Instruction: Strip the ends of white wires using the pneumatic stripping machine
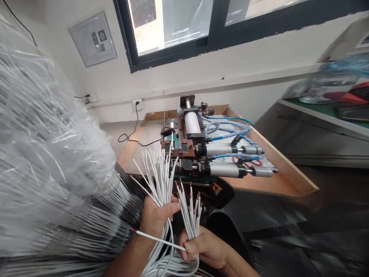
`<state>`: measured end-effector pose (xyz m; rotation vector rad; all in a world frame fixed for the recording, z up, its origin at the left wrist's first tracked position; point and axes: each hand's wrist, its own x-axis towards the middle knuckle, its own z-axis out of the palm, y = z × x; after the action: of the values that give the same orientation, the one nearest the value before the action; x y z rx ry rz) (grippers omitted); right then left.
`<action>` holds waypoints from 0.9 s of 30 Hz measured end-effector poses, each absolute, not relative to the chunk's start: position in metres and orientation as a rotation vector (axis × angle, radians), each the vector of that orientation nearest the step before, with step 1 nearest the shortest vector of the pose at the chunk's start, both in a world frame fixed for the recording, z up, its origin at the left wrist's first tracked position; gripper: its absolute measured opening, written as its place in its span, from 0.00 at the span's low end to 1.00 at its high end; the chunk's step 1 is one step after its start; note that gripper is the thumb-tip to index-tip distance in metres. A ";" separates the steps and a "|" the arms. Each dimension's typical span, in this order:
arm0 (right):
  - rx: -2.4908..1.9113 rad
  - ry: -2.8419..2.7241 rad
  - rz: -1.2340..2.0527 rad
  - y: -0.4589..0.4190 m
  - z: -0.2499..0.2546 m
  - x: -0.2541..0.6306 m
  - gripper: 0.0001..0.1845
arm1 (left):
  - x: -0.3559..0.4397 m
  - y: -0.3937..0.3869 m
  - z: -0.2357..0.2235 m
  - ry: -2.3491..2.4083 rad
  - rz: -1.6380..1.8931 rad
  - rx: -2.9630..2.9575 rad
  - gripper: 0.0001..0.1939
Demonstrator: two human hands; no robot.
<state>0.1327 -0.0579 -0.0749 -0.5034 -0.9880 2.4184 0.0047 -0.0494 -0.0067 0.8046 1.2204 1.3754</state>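
My left hand [157, 217] is closed round a fan of several white cables [160, 173] whose ends point up toward the machine. My right hand [203, 246] grips a second bunch of white cables with stripped red-tipped ends [191, 207], held upright just right of the first bunch. One loose white cable [155, 238] lies across between my hands. The cables trail down into loops near my lap. Straight ahead stands a pneumatic wire machine [191, 144] with a brown jaw block [177, 148] just above the cable tips.
A big bundle of white cables in clear plastic [49, 165] fills the left side. The machine sits on a wooden-rimmed tray table [284, 165] with silver cylinders [230, 169] and blue hoses. A green shelf [328, 109] holds bags at right. A wall socket [138, 104] and black cord are behind.
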 end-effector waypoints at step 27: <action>-1.092 -1.422 1.416 -0.034 -0.083 0.152 0.08 | -0.006 -0.033 -0.007 1.296 1.557 0.741 0.10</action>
<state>0.1521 -0.0338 -0.0828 -1.0921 -1.4223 1.4157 -0.0062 -0.0327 -0.0065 0.7408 1.2957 1.5571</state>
